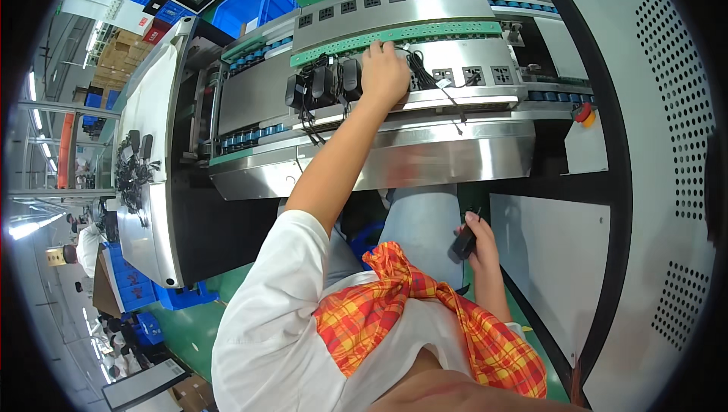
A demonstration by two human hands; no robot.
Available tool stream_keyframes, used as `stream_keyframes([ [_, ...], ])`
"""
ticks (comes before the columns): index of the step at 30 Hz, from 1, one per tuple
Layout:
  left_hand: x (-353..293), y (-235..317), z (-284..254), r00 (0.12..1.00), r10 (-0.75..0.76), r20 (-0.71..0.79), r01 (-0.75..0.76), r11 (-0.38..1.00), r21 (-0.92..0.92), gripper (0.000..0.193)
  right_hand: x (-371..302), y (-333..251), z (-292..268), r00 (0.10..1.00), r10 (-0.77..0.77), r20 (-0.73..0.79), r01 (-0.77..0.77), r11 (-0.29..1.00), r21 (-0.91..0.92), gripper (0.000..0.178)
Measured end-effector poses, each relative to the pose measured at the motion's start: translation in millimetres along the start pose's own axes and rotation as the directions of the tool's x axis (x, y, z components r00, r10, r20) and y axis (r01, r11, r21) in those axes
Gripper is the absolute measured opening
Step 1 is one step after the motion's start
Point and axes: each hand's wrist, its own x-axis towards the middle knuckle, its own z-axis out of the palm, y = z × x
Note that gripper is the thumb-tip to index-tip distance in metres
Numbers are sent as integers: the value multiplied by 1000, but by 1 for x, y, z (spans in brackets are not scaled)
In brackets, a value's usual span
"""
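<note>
My left hand (385, 75) reaches over a metal socket fixture (474, 52), its fingers bent down at the green perforated strip (398, 34). Whatever those fingers grip is hidden beneath the hand. Just left of it, several black power adapters (323, 84) stand in a row on the fixture, their cords hanging over the front edge. To its right lies a bundled black cable (419, 71) with a white tag. Low by my lap, my right hand (482, 239) is closed around another black power adapter (464, 244).
Bare sockets (501, 75) show at the fixture's right, with more along the back panel (394, 6). A red emergency button (582, 113) sits on the right. At left, a metal table (148, 222) carries tangled adapters (135, 169). Beyond the line stands a blue crate (254, 4).
</note>
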Motion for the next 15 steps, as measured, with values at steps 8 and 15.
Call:
stream_keyframes([
  [8,-4,1,-32,869,493,-32,-478,855,202,33,-30,-39,11,951,-129,280,168,978,-123,21],
  [15,-48,-5,-37,886,429,-174,-457,872,-176,19,-34,-115,78,815,-364,450,374,925,71,26],
])
